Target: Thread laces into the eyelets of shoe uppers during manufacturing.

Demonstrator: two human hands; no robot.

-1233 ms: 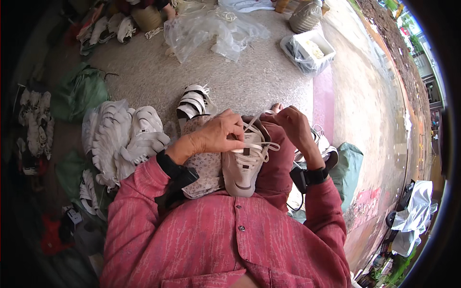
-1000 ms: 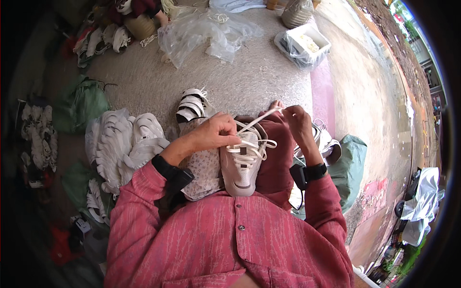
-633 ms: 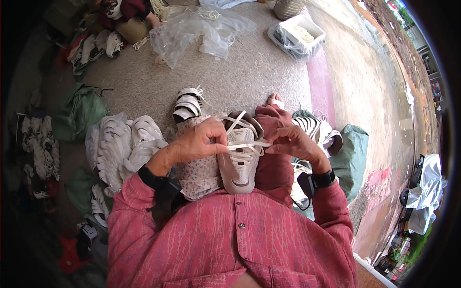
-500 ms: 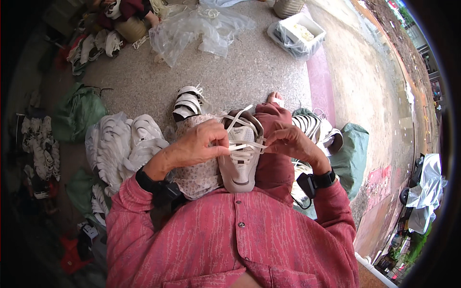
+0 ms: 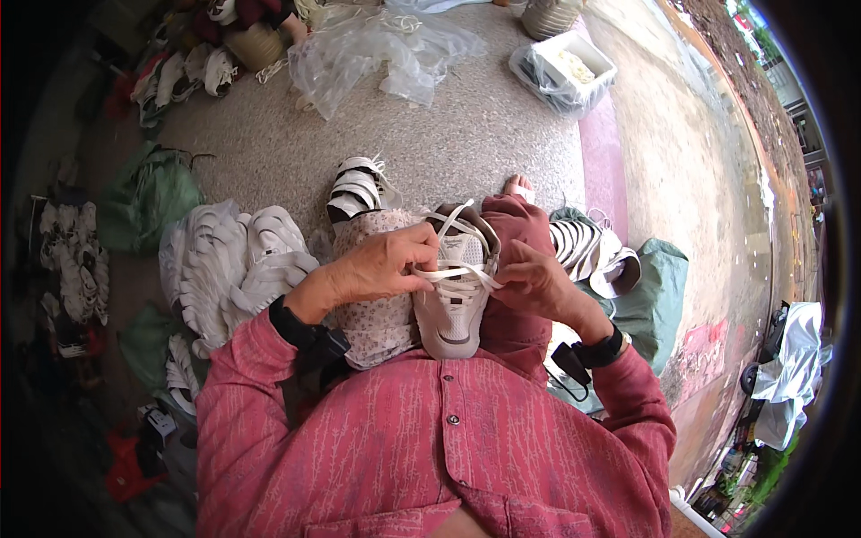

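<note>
A white sneaker [image 5: 448, 334] lies in my lap between my thighs, its toe toward my belly and its dark-lined opening away from me. White shoelace [image 5: 459, 270] crosses its tongue in several rows, and a loose end arches over the opening. At the left side of the shoe, my left hand [image 5: 387, 264] pinches the lace between thumb and fingers. My right hand [image 5: 542, 280] is closed on the lace at the opposite side, its fingertips close to the eyelets.
Rows of white shoes [image 5: 215, 273] lie to my left, and more shoes [image 5: 592, 251] sit to my right beside a green sack [image 5: 653, 287]. Ahead are clear plastic sheeting [image 5: 386, 58] and a white bin [image 5: 587, 67] lined with plastic. Another person's arm [image 5: 294, 27] shows at the far left.
Both hands stay on the lace. My right hand has dropped slightly toward me, and the lace between the hands has shifted a little. The whole view has moved slightly.
</note>
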